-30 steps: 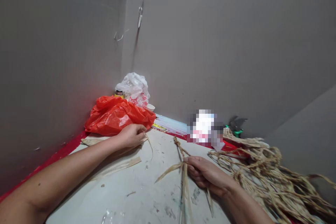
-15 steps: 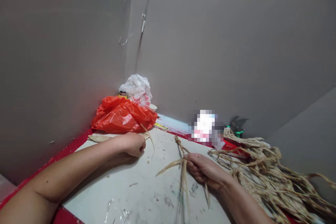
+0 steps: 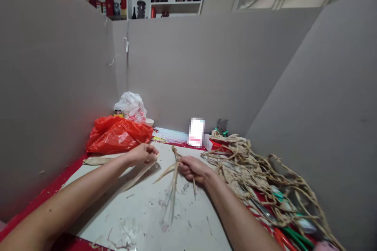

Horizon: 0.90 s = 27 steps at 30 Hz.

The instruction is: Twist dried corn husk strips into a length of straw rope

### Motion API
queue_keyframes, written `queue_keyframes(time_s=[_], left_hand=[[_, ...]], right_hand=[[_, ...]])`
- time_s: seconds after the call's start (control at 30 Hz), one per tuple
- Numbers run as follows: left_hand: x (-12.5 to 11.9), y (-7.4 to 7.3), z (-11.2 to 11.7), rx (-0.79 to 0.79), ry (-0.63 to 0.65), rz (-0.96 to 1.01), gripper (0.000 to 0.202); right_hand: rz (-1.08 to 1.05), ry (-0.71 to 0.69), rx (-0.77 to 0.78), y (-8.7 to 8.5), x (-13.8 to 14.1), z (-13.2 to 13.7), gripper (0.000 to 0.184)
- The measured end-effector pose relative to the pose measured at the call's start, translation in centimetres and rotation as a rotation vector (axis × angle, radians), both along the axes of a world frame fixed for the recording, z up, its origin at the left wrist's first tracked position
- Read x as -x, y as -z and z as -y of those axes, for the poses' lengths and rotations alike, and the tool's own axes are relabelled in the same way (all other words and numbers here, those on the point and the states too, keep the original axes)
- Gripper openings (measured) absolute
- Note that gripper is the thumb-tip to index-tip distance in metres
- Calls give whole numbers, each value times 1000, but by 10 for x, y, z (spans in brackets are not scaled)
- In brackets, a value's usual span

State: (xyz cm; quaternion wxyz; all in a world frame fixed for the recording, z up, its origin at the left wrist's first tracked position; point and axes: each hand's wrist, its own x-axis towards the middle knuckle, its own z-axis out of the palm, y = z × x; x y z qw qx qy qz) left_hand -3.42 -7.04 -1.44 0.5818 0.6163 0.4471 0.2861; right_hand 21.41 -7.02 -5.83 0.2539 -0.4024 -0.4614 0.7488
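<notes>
My left hand (image 3: 143, 153) is closed, its fingertips pinching one end of a pale dried leaf strip (image 3: 138, 175) that trails down toward the board. A short gap to the right, my right hand (image 3: 193, 169) is closed around a twisted straw cord (image 3: 174, 151). The cord's knotted end points away from me, and several loose strips (image 3: 173, 184) fan out below the fingers. Part of the cord is hidden inside the right fist. Behind my left wrist, another dried leaf piece (image 3: 97, 161) lies on the white board (image 3: 147, 211).
A red plastic bag (image 3: 118, 135), a white bag (image 3: 132, 106) and a small cup (image 3: 150, 122) stand at the back left. A blurred bright screen (image 3: 196, 132) is at the back. Heaped straw rope (image 3: 244, 160), pruning shears (image 3: 222, 127) and red-and-green-handled tools (image 3: 284, 237) are on the right.
My left hand has picked up a leaf strip by the red bag and brought it nearer the right hand. The right hand keeps its hold on the cord. The view has tilted up and right.
</notes>
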Motion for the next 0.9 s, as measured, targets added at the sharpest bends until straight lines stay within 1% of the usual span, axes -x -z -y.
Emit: queue_keyframes(time_s=[0.07, 0.13, 0.23, 0.33, 0.47, 0.57, 0.67, 0.8, 0.9], left_hand=[[-16, 7, 1, 92, -77, 58, 30], [-32, 10, 1, 157, -128, 101, 30], [-50, 12, -2, 185, -150, 116, 30], [-60, 14, -6, 192, -154, 132, 30], [-66, 23, -11, 161, -174, 164, 27], [-67, 26, -13, 157, -166, 191, 27], [-67, 26, -14, 170, -130, 226, 30], [-64, 23, -13, 208, -82, 287, 31], [-63, 24, -11, 178, -59, 259, 28]], right_hand=[[5, 6, -7, -1, 3, 0, 23], [12, 12, -18, -1, 4, -1, 19], [19, 24, -40, -2, 5, 0, 18], [24, 34, -64, -4, 5, 2, 18], [22, 50, -89, -9, 6, 5, 24], [30, 81, -106, -11, 8, 8, 31], [60, 124, -121, -12, 12, 11, 35], [118, 196, -132, -12, 16, 13, 35], [133, 251, -137, -11, 19, 15, 34]])
